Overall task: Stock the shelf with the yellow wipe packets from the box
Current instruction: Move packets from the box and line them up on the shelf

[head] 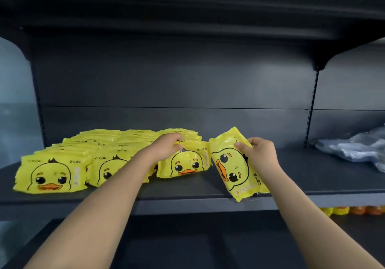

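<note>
My left hand (166,147) grips the top edge of the front packet (185,165), a yellow plastic wipe pack printed with a duck face that stands at the head of the third row, with the fingers curled over its top. My right hand (261,154) pinches the held packet (233,164), an identical yellow duck-face pack, by its upper side. The two hands are apart, each clamped on its own pack. The held packet is turned sideways and tilted, just beside the front packet, and its lower end overhangs the front lip of the dark grey metal shelf (312,177). The rows of yellow packets (100,150) fill the left part of the shelf, standing face forward. The shelf board to the right of them is bare as far as a sheet of crumpled clear plastic film (354,148). The box is not in view. The step in hand appears to be starting a fourth row. Procedure: rotate the held packet until the duck face is upright and faces outward. Set its bottom edge flat on the board, beside the front packet and level with the other fronts. Steady the third row with my left hand so that the soft packs do not lean or slide. Release only once the pack stands unaided. The film is slippery, so I should hold it firmly without crushing it.
</note>
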A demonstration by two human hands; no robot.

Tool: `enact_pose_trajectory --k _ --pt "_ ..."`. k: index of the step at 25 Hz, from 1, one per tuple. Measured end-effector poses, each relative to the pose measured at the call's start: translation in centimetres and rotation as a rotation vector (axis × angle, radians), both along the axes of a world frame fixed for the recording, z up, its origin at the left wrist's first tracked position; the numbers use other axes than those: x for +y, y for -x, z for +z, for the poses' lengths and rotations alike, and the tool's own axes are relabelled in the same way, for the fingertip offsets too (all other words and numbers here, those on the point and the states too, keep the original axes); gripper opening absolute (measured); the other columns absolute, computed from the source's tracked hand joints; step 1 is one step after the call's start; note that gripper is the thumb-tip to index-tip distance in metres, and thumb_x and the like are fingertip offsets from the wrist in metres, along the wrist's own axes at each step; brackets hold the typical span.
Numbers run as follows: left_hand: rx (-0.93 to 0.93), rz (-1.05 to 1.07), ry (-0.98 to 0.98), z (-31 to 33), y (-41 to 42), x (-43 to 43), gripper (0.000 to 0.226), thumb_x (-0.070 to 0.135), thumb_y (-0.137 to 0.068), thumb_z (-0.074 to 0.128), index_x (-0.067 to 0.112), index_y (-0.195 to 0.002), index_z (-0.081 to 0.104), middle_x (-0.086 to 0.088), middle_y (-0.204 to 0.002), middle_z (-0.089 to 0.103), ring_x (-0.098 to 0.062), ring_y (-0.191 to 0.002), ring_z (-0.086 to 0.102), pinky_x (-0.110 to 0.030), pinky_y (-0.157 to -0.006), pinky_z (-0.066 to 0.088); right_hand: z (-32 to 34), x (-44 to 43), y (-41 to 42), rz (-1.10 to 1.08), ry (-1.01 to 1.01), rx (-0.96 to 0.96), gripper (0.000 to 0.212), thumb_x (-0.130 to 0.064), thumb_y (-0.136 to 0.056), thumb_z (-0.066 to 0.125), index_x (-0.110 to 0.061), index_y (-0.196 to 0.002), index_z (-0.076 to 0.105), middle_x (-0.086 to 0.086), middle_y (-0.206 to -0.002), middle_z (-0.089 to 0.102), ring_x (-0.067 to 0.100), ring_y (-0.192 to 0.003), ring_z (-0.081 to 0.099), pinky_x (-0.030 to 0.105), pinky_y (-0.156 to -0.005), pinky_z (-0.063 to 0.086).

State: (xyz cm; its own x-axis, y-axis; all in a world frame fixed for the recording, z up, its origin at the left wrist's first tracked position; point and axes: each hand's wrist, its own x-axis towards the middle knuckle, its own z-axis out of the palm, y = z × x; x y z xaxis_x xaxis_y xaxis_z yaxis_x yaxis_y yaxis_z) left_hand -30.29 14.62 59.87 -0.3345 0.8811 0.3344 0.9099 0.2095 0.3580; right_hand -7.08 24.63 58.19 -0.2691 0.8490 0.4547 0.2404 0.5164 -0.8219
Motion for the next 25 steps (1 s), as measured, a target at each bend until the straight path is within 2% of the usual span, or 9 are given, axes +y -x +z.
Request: enact_pose_trajectory --k 6,10,12,14,16,18,21,22,25 --pt "0.201 0.051 0.127 -2.3 4.6 3.9 0.028 0.027 -0.096 0.046 0.025 -0.124 0.051 -0.012 -0.124 0.047 -0.033 -0.114 0.047 -0.041 -0.096 0.042 -0.7 2.2 3.4 -0.013 0.034 0.021 0.021 -0.034 -0.085 0.066 -0.013 -0.090 0.065 0.001 -0.080 0.068 0.018 -0.073 0.066 0.025 -0.059 0.049" --pt "0.258 0.045 0.079 -2.3 4.5 4.2 0.028 0.021 -0.094 0.051 0.016 -0.122 0.055 -0.007 -0.119 0.048 -0.028 -0.117 0.041 -0.040 -0.097 0.039 -0.5 2.8 4.3 -0.006 0.025 0.045 0.021 -0.034 -0.085 0.066 -0.014 -0.088 0.065 0.002 -0.080 0.068 0.019 -0.074 0.066 0.026 -0.062 0.051" --pt "0.276 0.057 0.066 -1.7 4.5 4.1 0.032 0.021 -0.092 0.055 0.014 -0.124 0.054 -0.007 -0.124 0.047 -0.027 -0.120 0.041 -0.039 -0.099 0.039 0.1 2.8 4.8 0.025 0.010 0.051 0.019 -0.033 -0.084 0.068 -0.015 -0.084 0.065 0.002 -0.080 0.069 0.020 -0.074 0.066 0.031 -0.066 0.053" --pt "0.243 0.089 0.070 -0.9 5.0 3.4 0.034 0.021 -0.091 0.056 0.014 -0.124 0.053 -0.008 -0.128 0.048 -0.027 -0.120 0.044 -0.041 -0.101 0.039 0.9 2.5 5.4 0.116 -0.001 0.014 0.015 -0.030 -0.083 0.070 -0.017 -0.082 0.065 0.000 -0.078 0.069 0.017 -0.072 0.066 0.029 -0.066 0.052" --pt "0.222 0.120 0.056 -0.3 5.6 2.0 0.032 0.021 -0.092 0.054 0.013 -0.124 0.051 -0.009 -0.128 0.049 -0.027 -0.119 0.046 -0.042 -0.100 0.040 2.0 1.9 6.4 0.243 -0.046 -0.103 0.010 -0.028 -0.083 0.070 -0.019 -0.082 0.064 -0.004 -0.076 0.067 0.012 -0.069 0.064 0.023 -0.062 0.051" --pt "0.218 0.145 0.023 0.2 6.2 0.2 0.030 0.021 -0.094 0.050 0.011 -0.123 0.049 -0.009 -0.127 0.049 -0.026 -0.119 0.046 -0.040 -0.100 0.039 3.2 1.2 8.6 0.354 -0.155 -0.272 0.010 -0.028 -0.085 0.068 -0.019 -0.087 0.065 -0.005 -0.079 0.065 0.012 -0.073 0.062 0.024 -0.067 0.050" --pt "0.211 0.177 -0.014 0.5 6.7 -2.7 0.027 0.020 -0.096 0.046 0.009 -0.119 0.049 -0.008 -0.125 0.051 -0.025 -0.116 0.047 -0.036 -0.097 0.040 3.1 0.1 13.5 0.426 -0.430 -0.562 0.022 -0.030 -0.086 0.066 -0.010 -0.097 0.066 -0.009 -0.072 0.053 0.018 -0.078 0.051 0.027 -0.067 0.038" --pt "0.209 0.178 -0.033 0.5 6.8 -3.7 0.024 0.019 -0.095 0.047 0.009 -0.116 0.049 -0.008 -0.122 0.053 -0.023 -0.113 0.048 -0.034 -0.094 0.041 2.4 -0.2 15.0 0.426 -0.510 -0.629 0.026 -0.030 -0.086 0.065 -0.007 -0.098 0.065 -0.005 -0.071 0.052 0.020 -0.080 0.048 0.027 -0.067 0.035" --pt "0.216 0.151 -0.106 -0.2 6.8 -6.0 0.015 0.017 -0.093 0.050 0.011 -0.107 0.049 -0.002 -0.114 0.055 -0.017 -0.105 0.051 -0.028 -0.086 0.042 -0.8 -0.2 17.7 0.424 -0.659 -0.729 0.038 -0.034 -0.083 0.066 -0.006 -0.109 0.066 0.009 -0.099 0.064 0.026 -0.101 0.048 0.031 -0.082 0.037"
